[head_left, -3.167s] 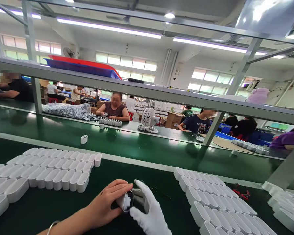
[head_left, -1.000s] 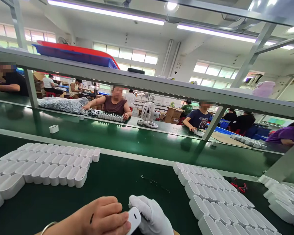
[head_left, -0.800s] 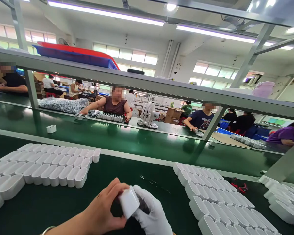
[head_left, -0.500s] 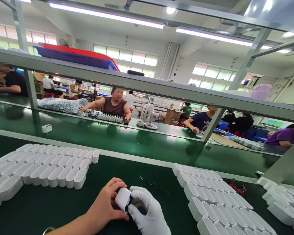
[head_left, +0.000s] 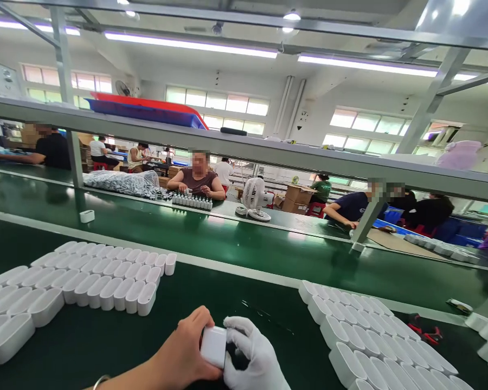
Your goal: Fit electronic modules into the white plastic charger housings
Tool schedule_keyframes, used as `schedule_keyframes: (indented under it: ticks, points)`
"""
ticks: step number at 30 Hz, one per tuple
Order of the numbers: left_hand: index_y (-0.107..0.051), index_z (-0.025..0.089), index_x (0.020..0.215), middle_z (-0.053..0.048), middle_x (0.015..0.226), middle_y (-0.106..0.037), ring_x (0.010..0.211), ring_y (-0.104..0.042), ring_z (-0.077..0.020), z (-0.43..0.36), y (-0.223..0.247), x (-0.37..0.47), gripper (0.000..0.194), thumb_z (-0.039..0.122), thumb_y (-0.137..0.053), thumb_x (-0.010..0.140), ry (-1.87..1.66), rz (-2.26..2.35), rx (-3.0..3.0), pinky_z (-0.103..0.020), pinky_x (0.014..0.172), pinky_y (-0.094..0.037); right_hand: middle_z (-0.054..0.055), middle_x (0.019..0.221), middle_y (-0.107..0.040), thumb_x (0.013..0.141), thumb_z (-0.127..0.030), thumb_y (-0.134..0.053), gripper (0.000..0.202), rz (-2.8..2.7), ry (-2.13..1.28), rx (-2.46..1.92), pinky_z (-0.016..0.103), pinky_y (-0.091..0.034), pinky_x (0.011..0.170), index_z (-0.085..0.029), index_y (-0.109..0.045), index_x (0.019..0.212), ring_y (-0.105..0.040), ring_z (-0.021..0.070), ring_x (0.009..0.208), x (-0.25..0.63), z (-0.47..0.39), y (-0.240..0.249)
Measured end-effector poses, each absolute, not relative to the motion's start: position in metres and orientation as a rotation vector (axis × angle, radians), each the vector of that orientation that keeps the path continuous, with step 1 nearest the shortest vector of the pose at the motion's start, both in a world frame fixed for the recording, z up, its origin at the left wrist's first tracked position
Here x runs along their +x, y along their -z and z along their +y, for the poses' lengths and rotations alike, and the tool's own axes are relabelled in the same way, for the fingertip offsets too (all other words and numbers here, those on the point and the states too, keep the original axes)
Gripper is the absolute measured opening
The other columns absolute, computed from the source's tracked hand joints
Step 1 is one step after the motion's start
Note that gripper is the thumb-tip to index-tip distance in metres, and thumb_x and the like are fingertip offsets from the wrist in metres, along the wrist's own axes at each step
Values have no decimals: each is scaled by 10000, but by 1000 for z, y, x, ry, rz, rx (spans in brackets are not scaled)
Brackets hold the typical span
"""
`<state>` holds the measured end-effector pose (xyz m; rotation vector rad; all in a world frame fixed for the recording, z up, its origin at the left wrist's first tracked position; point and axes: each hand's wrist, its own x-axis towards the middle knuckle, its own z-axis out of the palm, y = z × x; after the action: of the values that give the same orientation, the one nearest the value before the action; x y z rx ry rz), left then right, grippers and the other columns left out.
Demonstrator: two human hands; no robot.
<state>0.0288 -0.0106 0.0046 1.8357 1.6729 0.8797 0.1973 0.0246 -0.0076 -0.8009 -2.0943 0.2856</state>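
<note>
Green worktop (head_left: 228, 290), white shell rows (head_left: 108, 298) lower left, more white shells (head_left: 344, 365) lower right.
Bottom centre: gloved right hand (head_left: 257, 356), bare left hand (head_left: 184, 348), white housing (head_left: 213, 348) between them. Left grip clamped on housing; right grip at its right edge, can't tell if clamped. Could drop if left grip slackens on smooth sides.

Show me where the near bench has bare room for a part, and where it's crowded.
Bare: the bench between the left cups and right cups, except for a few thin streaks; also between the left cups and left hand. Crowded: both cup groups, and right of the right cups, where a red-handled tool lies.
</note>
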Motion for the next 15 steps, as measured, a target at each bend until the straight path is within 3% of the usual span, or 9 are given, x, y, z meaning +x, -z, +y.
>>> schedule_keyframes:
  ticks: [6, 12, 15]
  points:
    - [-534, 210, 792, 30, 831, -599, 700, -546, -167, -10, -16, 28, 415, 396, -747, 489, -630, 1878, 2013, -266, 629, -316, 52, 874, -618, 571, -101, -506, 139, -2075, -635, -857, 188, -499, 504, -190, -587, 640, -611, 143, 662, 188, 27, 2]
    - [-538, 211, 749, 3, 833, -625, 785, -575, -225, -3, -18, 18, 467, 484, -778, 456, -535, 1955, 2017, -292, 667, -369, 32, 783, -581, 566, -98, -504, 105, -2068, -729, -989, 201, -434, 445, -195, -463, 561, -523, 108, 539, 194, 38, 0]
    - [-579, 202, 759, -36, 873, -620, 896, -558, -287, 2, -27, 3, 558, 567, -795, 396, -511, 2033, 2050, -356, 780, -413, 38, 756, -580, 610, -115, -529, 127, -2043, -682, -1113, 222, -417, 432, -195, -462, 537, -511, 114, 512, 200, 44, -4]
